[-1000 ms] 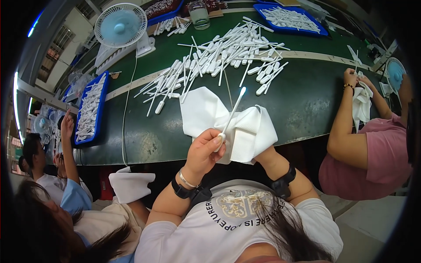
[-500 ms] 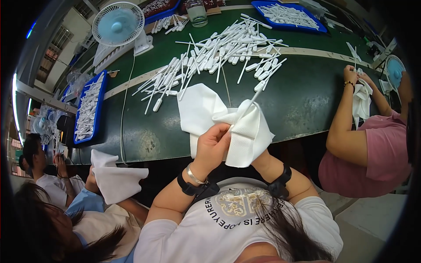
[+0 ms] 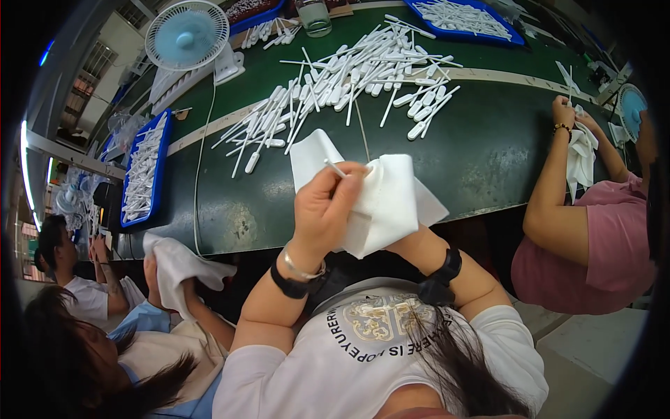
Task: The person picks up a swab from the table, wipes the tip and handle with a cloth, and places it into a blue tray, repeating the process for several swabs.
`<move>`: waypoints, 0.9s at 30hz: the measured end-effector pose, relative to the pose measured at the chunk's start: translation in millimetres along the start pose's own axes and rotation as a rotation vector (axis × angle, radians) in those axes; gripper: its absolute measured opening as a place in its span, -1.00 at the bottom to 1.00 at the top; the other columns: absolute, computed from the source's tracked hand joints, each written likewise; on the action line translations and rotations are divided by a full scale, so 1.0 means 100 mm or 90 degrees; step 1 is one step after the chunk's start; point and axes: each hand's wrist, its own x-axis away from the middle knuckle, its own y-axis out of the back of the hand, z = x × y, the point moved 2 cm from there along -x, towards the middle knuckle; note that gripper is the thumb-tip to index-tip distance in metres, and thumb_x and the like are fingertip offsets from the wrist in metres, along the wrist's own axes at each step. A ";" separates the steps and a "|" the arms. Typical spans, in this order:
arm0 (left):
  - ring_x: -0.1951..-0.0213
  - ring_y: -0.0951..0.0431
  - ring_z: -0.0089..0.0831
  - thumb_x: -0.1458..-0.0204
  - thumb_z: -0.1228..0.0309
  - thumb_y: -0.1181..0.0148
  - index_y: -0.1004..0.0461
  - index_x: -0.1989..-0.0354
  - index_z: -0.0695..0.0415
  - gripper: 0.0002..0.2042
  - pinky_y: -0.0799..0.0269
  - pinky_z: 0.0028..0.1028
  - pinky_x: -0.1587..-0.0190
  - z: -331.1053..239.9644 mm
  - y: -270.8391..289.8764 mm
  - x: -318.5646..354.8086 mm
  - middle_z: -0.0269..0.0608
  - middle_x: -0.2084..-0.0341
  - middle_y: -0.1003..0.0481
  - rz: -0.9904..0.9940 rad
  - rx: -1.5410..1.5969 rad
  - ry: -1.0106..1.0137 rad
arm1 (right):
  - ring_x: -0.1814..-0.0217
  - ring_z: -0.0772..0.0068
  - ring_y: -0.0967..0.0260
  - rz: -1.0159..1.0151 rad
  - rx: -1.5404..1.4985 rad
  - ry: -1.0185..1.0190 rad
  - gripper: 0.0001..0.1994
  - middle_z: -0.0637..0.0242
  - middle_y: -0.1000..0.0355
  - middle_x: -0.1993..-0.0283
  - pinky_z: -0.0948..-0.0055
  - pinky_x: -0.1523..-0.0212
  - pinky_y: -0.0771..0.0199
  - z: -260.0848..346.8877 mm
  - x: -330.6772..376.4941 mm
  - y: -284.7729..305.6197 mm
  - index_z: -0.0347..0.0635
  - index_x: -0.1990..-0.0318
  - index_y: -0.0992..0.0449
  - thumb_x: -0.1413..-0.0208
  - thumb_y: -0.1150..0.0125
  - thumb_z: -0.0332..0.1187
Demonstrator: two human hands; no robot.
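Note:
My left hand is closed, thumb against fingers, on a thin white stem that sticks out at the top. The stem matches the white plastic sticks with a thick bulb-like end that lie on the table. A white cloth hangs folded in front of my left hand, touching its fingers, above the table's near edge. My right hand holds this cloth from underneath; its fingers are mostly covered, and so is the rest of the held stick.
A loose pile of white bulb-ended sticks covers the green table. Blue trays of them stand left and far right. A fan and a glass jar are at the back. Co-workers with cloths sit on both sides.
My left hand has risen and turned, now gripping a stem near its fingertips. The cloth has been refolded, and the stick that pointed up out of it toward the pile no longer shows there.

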 end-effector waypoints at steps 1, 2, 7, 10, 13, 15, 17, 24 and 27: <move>0.58 -0.28 -0.70 -0.05 0.49 0.05 -0.40 0.31 0.31 -0.86 -0.19 -0.71 0.49 0.01 0.02 -0.01 -0.37 0.61 -0.37 -0.002 -0.003 -0.001 | 0.09 0.25 -0.23 0.029 0.076 0.062 -0.57 0.22 -0.27 0.15 0.36 0.06 -0.22 0.04 -0.01 -0.03 -0.22 0.10 -0.29 0.19 -0.20 -0.33; 0.61 -0.23 -0.71 -0.06 0.48 0.06 -0.39 0.33 0.30 -0.86 -0.13 -0.72 0.52 0.04 0.07 -0.02 -0.39 0.65 -0.33 -0.038 0.079 0.009 | 0.09 0.25 -0.23 0.029 0.074 0.065 -0.57 0.22 -0.27 0.15 0.36 0.06 -0.22 0.07 -0.06 0.01 -0.22 0.10 -0.29 0.19 -0.20 -0.33; 0.67 -0.08 -0.75 -0.09 0.44 0.08 -0.37 0.41 0.26 -0.85 0.03 -0.71 0.62 0.11 0.32 -0.10 -0.48 0.74 -0.20 -0.158 0.357 0.025 | 0.20 0.19 -0.21 0.047 0.052 0.085 -0.63 0.22 -0.25 0.25 0.34 0.13 -0.21 0.05 -0.12 0.20 -0.22 0.23 -0.32 0.27 -0.22 -0.35; 0.68 -0.06 -0.76 -0.10 0.42 0.09 -0.35 0.42 0.24 -0.84 0.05 -0.71 0.63 0.12 0.37 -0.11 -0.50 0.75 -0.17 -0.173 0.414 0.026 | 0.33 0.08 -0.22 -0.148 -0.096 0.009 -0.74 0.18 -0.26 0.42 0.30 0.28 -0.23 0.00 -0.12 0.25 -0.22 0.42 -0.37 0.36 -0.24 -0.39; 0.68 -0.07 -0.75 -0.10 0.40 0.11 -0.34 0.41 0.23 -0.83 0.03 -0.70 0.63 0.14 0.34 -0.10 -0.50 0.75 -0.17 -0.142 0.415 0.045 | 0.32 0.07 -0.20 -0.152 -0.112 0.001 -0.75 0.16 -0.27 0.37 0.29 0.30 -0.22 0.00 -0.21 0.29 -0.23 0.40 -0.37 0.34 -0.21 -0.43; 0.68 -0.08 -0.75 -0.10 0.40 0.10 -0.34 0.41 0.24 -0.83 0.02 -0.70 0.63 0.12 0.22 -0.07 -0.48 0.73 -0.19 -0.100 0.294 0.045 | 0.22 0.15 -0.21 -0.056 -0.108 -0.002 -0.70 0.18 -0.27 0.28 0.31 0.17 -0.19 -0.03 -0.24 0.17 -0.23 0.30 -0.36 0.28 -0.20 -0.39; 0.67 -0.08 -0.75 -0.10 0.39 0.10 -0.34 0.40 0.24 -0.83 0.02 -0.70 0.63 0.08 0.13 -0.05 -0.47 0.72 -0.20 -0.073 0.238 0.046 | 0.13 0.23 -0.22 0.040 -0.102 -0.007 -0.65 0.20 -0.26 0.18 0.33 0.03 -0.17 0.02 -0.25 0.06 -0.23 0.19 -0.34 0.21 -0.19 -0.36; 0.64 -0.11 -0.74 -0.10 0.42 0.11 -0.32 0.37 0.22 -0.87 -0.01 -0.72 0.62 0.05 0.16 -0.02 -0.44 0.61 -0.24 -0.098 0.242 -0.028 | 0.15 0.18 -0.23 0.026 -0.078 0.052 -0.67 0.18 -0.30 0.21 0.30 0.03 -0.15 0.16 -0.28 0.14 -0.22 0.19 -0.36 0.20 -0.17 -0.41; 0.63 -0.12 -0.74 -0.11 0.43 0.12 -0.31 0.36 0.21 -0.88 -0.01 -0.72 0.62 0.12 0.31 -0.09 -0.43 0.59 -0.24 -0.117 0.320 -0.063 | 0.25 0.12 -0.22 -0.055 -0.065 0.035 -0.70 0.16 -0.29 0.28 0.30 0.17 -0.21 0.01 -0.12 0.14 -0.22 0.23 -0.38 0.24 -0.15 -0.46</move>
